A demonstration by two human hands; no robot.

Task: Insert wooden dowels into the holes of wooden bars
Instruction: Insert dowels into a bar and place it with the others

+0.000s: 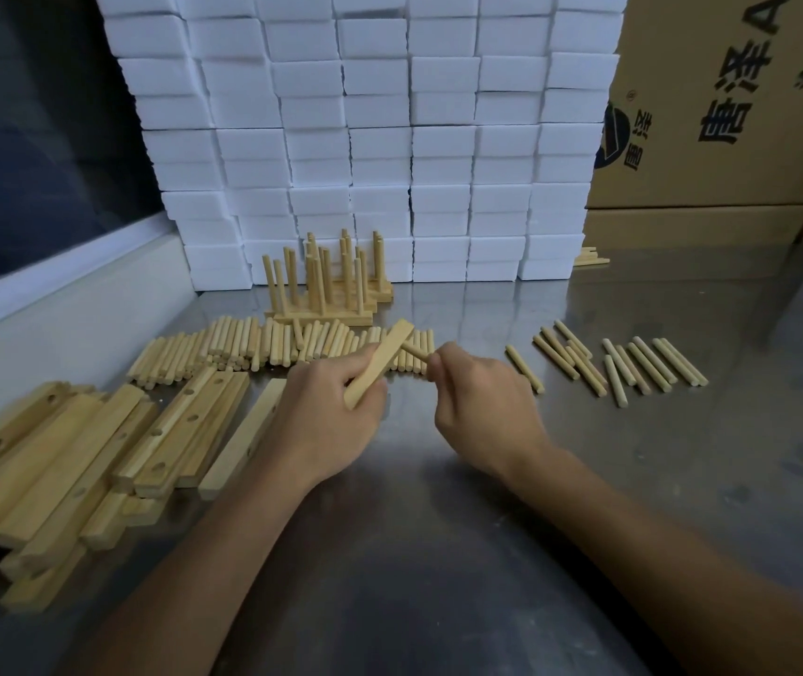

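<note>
The left hand [329, 407] has its fingers curled around a wooden bar [380, 364], tilted up. The right hand [480, 400] pinches a dowel [414, 352] at its fingertips, the dowel's end touching the bar.

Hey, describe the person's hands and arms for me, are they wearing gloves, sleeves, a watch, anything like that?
Both are bare. The left hand and right hand have no gloves, and no rings show on the fingers that are visible. Both forearms are uncovered from wrist to the frame's lower edge, with no sleeve, watch, bracelet or band in sight. Any clothing higher up the arms lies outside the picture.
</note>
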